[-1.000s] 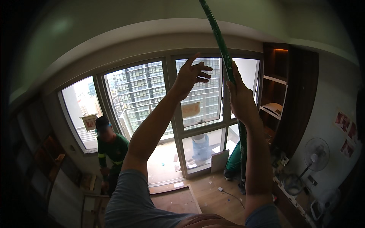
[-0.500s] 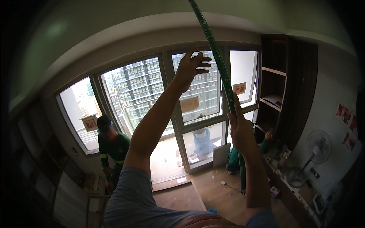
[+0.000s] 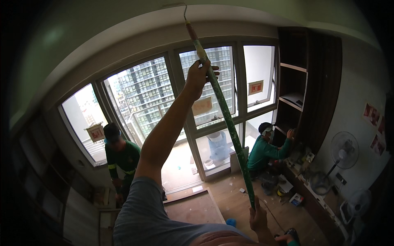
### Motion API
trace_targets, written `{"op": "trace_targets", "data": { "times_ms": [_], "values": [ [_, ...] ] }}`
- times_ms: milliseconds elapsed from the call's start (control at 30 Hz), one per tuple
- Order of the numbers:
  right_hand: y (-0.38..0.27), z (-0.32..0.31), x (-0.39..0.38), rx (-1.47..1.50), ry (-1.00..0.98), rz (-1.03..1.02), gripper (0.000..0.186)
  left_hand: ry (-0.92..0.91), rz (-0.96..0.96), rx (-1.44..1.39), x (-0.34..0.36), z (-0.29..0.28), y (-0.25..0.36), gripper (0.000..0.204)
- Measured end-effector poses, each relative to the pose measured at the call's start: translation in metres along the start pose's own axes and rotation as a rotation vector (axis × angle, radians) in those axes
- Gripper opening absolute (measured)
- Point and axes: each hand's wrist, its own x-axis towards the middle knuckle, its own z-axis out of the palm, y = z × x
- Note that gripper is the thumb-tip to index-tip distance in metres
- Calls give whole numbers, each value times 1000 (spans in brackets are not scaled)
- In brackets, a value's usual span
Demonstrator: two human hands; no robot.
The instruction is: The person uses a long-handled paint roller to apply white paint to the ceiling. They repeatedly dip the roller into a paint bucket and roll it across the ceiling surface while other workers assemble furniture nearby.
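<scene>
A long green, paint-marked pole (image 3: 227, 123) runs diagonally upward, ending in a reddish handle and bent metal paint-roller frame (image 3: 185, 11) at the ceiling (image 3: 135, 16). The roller itself is hard to make out against that surface. My left hand (image 3: 200, 76) grips the upper pole, just below the reddish handle, with some fingertips sticking out past it. Low down near the pole's bottom end, my right hand (image 3: 258, 217) is closed around it.
Two co-workers in green are at left (image 3: 125, 160) and crouching by the dark shelves (image 3: 264, 151). Right are standing fans (image 3: 344, 149) and a cluttered ledge (image 3: 308, 184). A framed board (image 3: 195, 213) lies below the windows; another person's part shows at bottom right (image 3: 291, 238).
The pole has come down, showing its roller frame. My right hand slid down low; my left hand closed on the upper pole. The crouching co-worker has come into fuller view.
</scene>
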Motion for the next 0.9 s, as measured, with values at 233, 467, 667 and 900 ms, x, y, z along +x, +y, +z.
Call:
{"op": "trace_targets", "data": {
  "times_ms": [233, 467, 667, 900],
  "values": [
    [20, -4, -32, 63, 76, 18, 64, -96, -13, 54, -15, 45, 0, 37],
    [5, -20, -2, 71, 49, 59, 64, -67, -39, 73, 22, 41, -8, 34],
    [-27, -29, 51, 106, 97, -16, 63, -140, 35, 136, 18, 47, 9, 57],
    [-119, -93, 197, 51, 301, -250, 61, -280, 101, 138, -11, 75, 39, 71]
  ]
}}
